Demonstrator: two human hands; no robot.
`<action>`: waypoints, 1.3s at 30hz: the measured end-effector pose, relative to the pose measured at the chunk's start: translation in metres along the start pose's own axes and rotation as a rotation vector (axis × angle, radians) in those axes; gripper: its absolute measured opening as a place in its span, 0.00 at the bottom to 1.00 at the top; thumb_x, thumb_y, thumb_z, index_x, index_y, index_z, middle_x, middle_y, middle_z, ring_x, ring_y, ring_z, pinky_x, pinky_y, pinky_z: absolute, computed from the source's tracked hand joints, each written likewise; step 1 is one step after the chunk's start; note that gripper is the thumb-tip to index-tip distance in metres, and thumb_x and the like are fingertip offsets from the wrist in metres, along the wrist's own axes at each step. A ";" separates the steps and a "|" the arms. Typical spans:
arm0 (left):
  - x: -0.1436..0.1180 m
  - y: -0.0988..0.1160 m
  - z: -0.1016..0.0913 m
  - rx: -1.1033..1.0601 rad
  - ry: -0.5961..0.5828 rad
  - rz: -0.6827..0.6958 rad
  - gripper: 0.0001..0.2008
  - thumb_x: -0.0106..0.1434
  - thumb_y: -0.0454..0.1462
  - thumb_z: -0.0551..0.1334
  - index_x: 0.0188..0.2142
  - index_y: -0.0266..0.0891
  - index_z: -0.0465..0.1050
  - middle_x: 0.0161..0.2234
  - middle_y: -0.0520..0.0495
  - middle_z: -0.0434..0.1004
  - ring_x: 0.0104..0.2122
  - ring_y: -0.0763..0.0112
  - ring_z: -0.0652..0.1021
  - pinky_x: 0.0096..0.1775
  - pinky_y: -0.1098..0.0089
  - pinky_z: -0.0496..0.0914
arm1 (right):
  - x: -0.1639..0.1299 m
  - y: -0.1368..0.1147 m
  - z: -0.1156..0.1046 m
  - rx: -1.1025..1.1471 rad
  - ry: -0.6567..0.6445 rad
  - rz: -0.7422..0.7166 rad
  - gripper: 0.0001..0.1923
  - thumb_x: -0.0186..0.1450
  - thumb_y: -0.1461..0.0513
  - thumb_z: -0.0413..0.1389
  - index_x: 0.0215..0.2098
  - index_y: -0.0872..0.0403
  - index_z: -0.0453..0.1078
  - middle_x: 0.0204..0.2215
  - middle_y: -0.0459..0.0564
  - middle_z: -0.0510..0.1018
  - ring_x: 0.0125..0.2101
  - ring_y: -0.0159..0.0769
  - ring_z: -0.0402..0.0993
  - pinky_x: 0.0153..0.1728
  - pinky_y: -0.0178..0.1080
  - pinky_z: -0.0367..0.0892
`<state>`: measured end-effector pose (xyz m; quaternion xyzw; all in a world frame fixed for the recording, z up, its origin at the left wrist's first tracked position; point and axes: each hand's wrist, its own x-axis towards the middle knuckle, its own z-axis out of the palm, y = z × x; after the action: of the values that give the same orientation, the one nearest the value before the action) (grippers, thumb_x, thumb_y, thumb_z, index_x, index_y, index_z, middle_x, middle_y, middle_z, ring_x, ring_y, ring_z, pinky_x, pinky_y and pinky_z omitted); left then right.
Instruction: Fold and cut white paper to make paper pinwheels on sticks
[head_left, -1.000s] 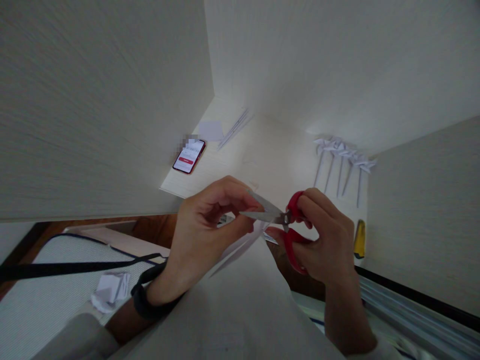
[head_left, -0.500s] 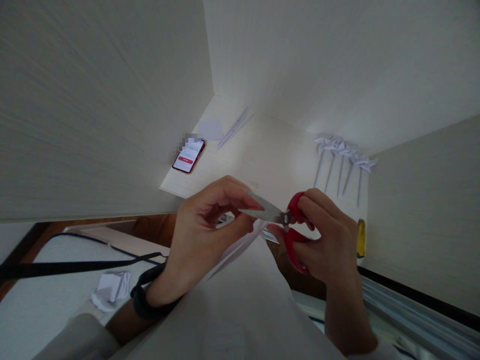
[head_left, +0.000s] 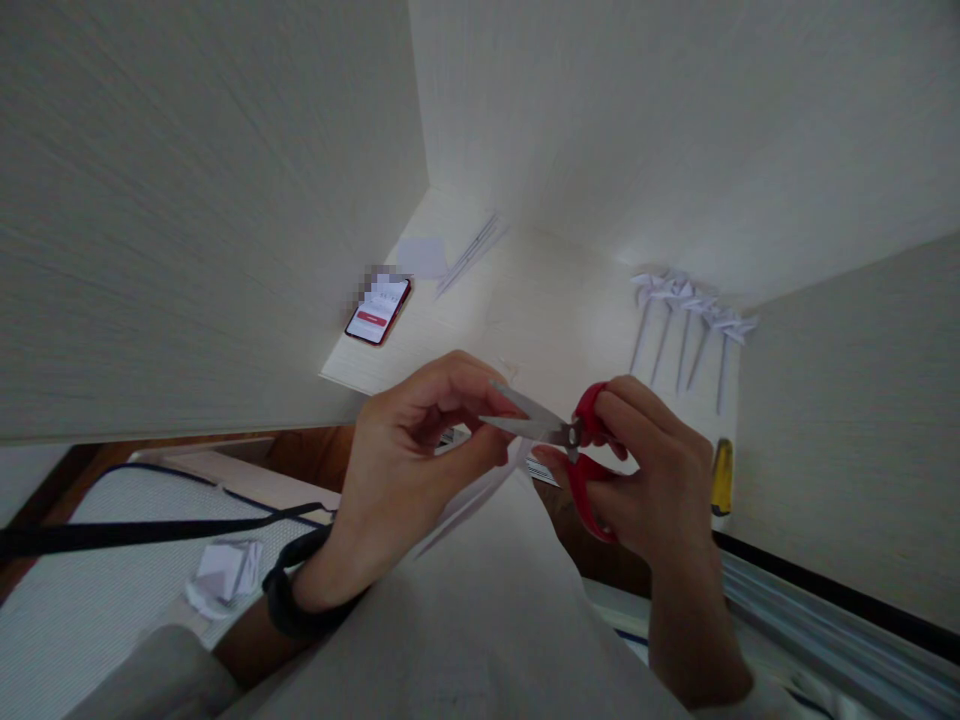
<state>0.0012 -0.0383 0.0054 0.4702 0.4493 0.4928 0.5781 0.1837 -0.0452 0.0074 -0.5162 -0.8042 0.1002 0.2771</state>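
Gripping red-handled scissors (head_left: 574,436), blades parted, the right hand (head_left: 660,470) faces the left hand (head_left: 416,460), which pinches white paper (head_left: 486,492) near the blades. On the worktop (head_left: 551,315) beyond: phone (head_left: 377,312) at left, five paper pinwheels (head_left: 684,292) at right.

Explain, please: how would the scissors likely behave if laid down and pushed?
The scissors would probably stay stiff, as the blades look metallic. They may swing at the pivot, since the blades stand apart. Rolling seems unlikely, given the wide looped handles.
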 end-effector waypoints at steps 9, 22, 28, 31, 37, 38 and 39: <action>0.005 -0.001 0.000 0.058 0.044 -0.018 0.07 0.57 0.28 0.64 0.27 0.41 0.74 0.27 0.54 0.73 0.28 0.75 0.75 0.32 0.75 0.72 | 0.000 0.022 0.005 0.156 -0.024 0.286 0.15 0.60 0.56 0.61 0.25 0.52 0.61 0.23 0.41 0.64 0.23 0.30 0.59 0.23 0.34 0.56; 0.016 -0.021 -0.019 0.309 0.104 0.142 0.06 0.59 0.30 0.64 0.29 0.43 0.73 0.30 0.52 0.73 0.32 0.72 0.72 0.34 0.71 0.68 | -0.059 0.194 0.128 -0.212 -0.129 0.856 0.14 0.64 0.61 0.58 0.45 0.60 0.70 0.40 0.56 0.77 0.41 0.41 0.74 0.44 0.46 0.69; 0.023 -0.035 -0.019 0.351 0.083 0.151 0.04 0.59 0.30 0.63 0.30 0.40 0.73 0.31 0.51 0.73 0.32 0.71 0.73 0.34 0.71 0.69 | -0.064 0.208 0.154 -0.294 -0.110 0.829 0.17 0.67 0.57 0.56 0.52 0.56 0.67 0.51 0.54 0.72 0.49 0.43 0.72 0.48 0.51 0.70; 0.027 -0.037 -0.017 0.374 0.064 0.124 0.04 0.60 0.31 0.62 0.30 0.40 0.72 0.31 0.50 0.74 0.32 0.72 0.73 0.34 0.71 0.70 | -0.062 0.212 0.162 -0.319 -0.104 0.821 0.18 0.67 0.57 0.56 0.53 0.55 0.67 0.52 0.54 0.72 0.49 0.43 0.72 0.48 0.51 0.70; 0.030 -0.040 -0.016 0.373 0.064 0.133 0.04 0.60 0.31 0.62 0.29 0.40 0.72 0.31 0.51 0.74 0.32 0.72 0.74 0.35 0.72 0.70 | -0.055 0.215 0.167 -0.338 -0.107 0.831 0.18 0.67 0.57 0.56 0.53 0.56 0.67 0.51 0.54 0.73 0.47 0.42 0.73 0.47 0.50 0.71; 0.030 -0.040 -0.016 0.370 0.063 0.135 0.04 0.60 0.30 0.62 0.30 0.40 0.72 0.31 0.51 0.73 0.32 0.72 0.74 0.36 0.72 0.70 | -0.054 0.215 0.167 -0.341 -0.113 0.840 0.18 0.67 0.57 0.56 0.53 0.56 0.67 0.51 0.54 0.73 0.47 0.42 0.73 0.46 0.50 0.71; 0.030 -0.041 -0.016 0.364 0.061 0.136 0.04 0.60 0.30 0.62 0.30 0.40 0.72 0.31 0.51 0.73 0.33 0.72 0.74 0.36 0.72 0.70 | -0.052 0.215 0.168 -0.343 -0.121 0.850 0.18 0.67 0.57 0.56 0.53 0.56 0.67 0.51 0.54 0.73 0.47 0.42 0.73 0.46 0.50 0.72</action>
<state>-0.0050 -0.0100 -0.0388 0.5811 0.5156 0.4552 0.4350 0.2748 0.0258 -0.2451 -0.8317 -0.5408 0.1005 0.0748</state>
